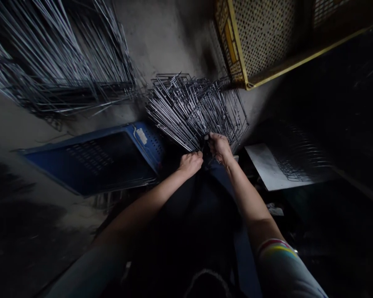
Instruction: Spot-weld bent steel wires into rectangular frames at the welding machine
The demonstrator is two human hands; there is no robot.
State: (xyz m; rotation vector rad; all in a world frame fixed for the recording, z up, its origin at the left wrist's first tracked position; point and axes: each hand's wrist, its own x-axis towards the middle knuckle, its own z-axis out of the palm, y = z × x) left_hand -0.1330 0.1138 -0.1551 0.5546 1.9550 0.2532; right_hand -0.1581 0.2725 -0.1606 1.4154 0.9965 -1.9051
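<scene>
A large heap of bent metal wire pieces (189, 107) fans out in the middle, just beyond my hands. My left hand (191, 162) is closed at the near edge of the heap, its fingers curled; what lies inside them is hidden. Close beside it on the right, my right hand (219, 147) is also closed, thumb against the fingers, with a dark, thin thing at its fingertips that is too dim to name. The two hands are slightly apart.
Long wires (65, 54) lie stacked at the upper left. A blue crate (143, 145) sits left of my hands, and a yellow crate (240, 58) stands at the upper right. On the right, curved wires (301, 157) rest on a white sheet (262, 165).
</scene>
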